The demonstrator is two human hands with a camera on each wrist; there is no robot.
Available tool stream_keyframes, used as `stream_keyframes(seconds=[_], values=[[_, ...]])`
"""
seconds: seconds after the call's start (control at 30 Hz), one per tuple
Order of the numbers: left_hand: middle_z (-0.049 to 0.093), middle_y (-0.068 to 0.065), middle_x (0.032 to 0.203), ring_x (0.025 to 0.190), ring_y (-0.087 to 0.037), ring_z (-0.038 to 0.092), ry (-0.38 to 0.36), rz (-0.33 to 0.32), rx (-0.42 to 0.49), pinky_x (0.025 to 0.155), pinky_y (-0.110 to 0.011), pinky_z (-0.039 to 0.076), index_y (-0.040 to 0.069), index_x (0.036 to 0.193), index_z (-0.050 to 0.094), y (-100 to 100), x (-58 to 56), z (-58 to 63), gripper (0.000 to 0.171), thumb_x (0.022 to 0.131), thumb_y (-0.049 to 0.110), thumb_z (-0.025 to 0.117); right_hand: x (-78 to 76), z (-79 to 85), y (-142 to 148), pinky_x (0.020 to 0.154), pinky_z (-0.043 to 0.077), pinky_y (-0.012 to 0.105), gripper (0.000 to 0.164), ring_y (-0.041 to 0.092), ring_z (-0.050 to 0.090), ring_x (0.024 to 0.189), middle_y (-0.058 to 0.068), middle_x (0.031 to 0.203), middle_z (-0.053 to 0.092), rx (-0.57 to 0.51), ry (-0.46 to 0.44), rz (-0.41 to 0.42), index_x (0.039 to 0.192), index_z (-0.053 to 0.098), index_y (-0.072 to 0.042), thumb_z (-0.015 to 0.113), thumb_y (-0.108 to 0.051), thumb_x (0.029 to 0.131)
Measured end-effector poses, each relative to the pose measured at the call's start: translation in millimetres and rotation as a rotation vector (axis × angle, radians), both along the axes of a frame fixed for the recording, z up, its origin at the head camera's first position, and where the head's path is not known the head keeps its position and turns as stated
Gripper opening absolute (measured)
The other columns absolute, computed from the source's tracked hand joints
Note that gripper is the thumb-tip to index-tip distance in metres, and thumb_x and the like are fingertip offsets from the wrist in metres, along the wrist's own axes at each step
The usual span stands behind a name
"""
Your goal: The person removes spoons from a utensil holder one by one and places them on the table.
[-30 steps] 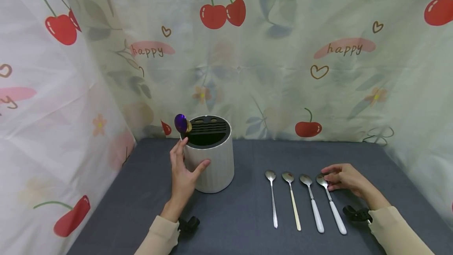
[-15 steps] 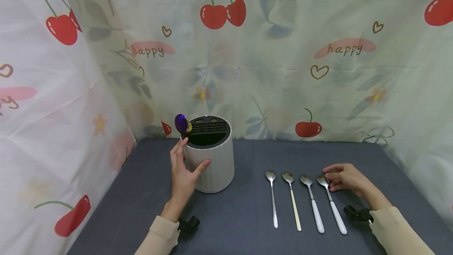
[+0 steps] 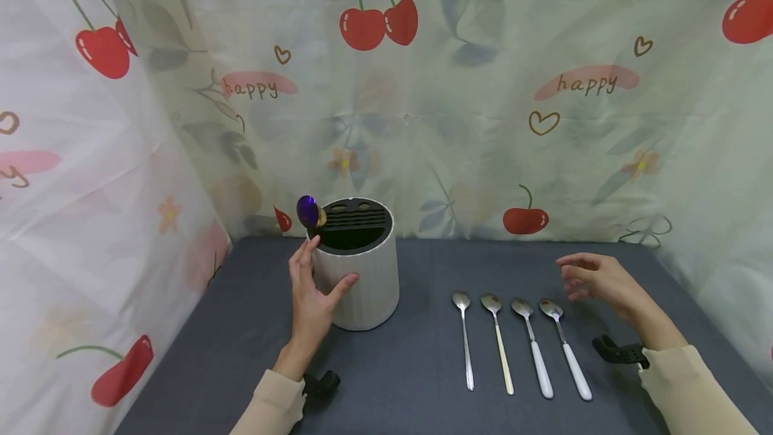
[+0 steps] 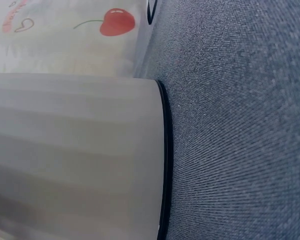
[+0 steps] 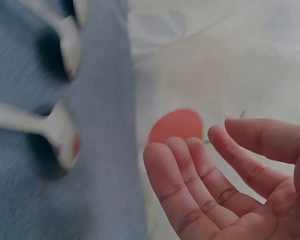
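Observation:
My left hand (image 3: pixel 313 307) holds the side of a white ribbed utensil holder (image 3: pixel 370 287), thumb across its front and fingers along its left side near the rim. A spoon with a purple bowl (image 3: pixel 306 211) stands in the holder's left edge, a gold one (image 3: pixel 322 217) just behind it. The left wrist view shows the holder's wall (image 4: pixel 75 155) and dark base on the cloth. My right hand (image 3: pixel 610 287) hovers with bent, loose fingers and nothing in them, up and right of the rightmost white-handled spoon (image 3: pixel 576 371). In the right wrist view that spoon's bowl (image 5: pixel 65 137) lies left of the fingers (image 5: pixel 165 175).
Left of it lie another white-handled spoon (image 3: pixel 541 369), a spoon with a pale yellow handle (image 3: pixel 504 358) and an all-metal spoon (image 3: pixel 467 348), bowls pointing away. A dark grey cloth (image 3: pixel 423 381) covers the table. A cherry-print curtain (image 3: pixel 459 153) hangs behind and at the sides.
My right hand has left the bowl of the rightmost spoon, moving up and slightly right; the spoon stays lying. My left hand and the holder have kept their place.

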State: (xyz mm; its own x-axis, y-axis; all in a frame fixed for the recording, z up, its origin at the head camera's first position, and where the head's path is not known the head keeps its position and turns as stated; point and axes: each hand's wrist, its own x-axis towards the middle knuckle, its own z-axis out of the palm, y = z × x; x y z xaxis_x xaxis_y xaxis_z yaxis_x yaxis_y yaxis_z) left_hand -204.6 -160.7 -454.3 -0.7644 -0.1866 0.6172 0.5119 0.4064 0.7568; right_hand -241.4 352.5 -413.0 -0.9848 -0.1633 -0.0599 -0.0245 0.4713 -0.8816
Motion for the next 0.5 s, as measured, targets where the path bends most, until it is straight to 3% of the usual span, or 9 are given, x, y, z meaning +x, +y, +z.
stream_keyframes(seconds=[0.2, 0.5], values=[[0.029, -0.010, 0.159, 0.150, -0.031, 0.030, 0.002, -0.007, 0.003, 0.116, -0.070, 0.028, 0.033, 0.161, 0.033, -1.3, -0.1, 0.6, 0.096, 0.084, 0.013, 0.088, 0.9, 22.1, -18.6, 0.082, 0.061, 0.044, 0.047, 0.028, 0.069, 0.099, 0.009, 0.110, 0.066, -0.047, 0.048, 0.045, 0.142, 0.053, 0.009, 0.058, -0.024, 0.109], [0.027, -0.021, 0.159, 0.148, -0.038, 0.029, -0.017, -0.012, 0.026, 0.117, -0.071, 0.025, 0.018, 0.161, 0.033, 2.9, 3.8, 7.2, 0.097, 0.081, 0.000, 0.087, -4.8, 42.6, -41.3, 0.083, 0.061, 0.043, 0.037, 0.025, 0.069, 0.098, 0.006, 0.108, 0.066, -0.128, 0.078, 0.100, 0.136, 0.059, 0.001, 0.060, -0.023, 0.108]])
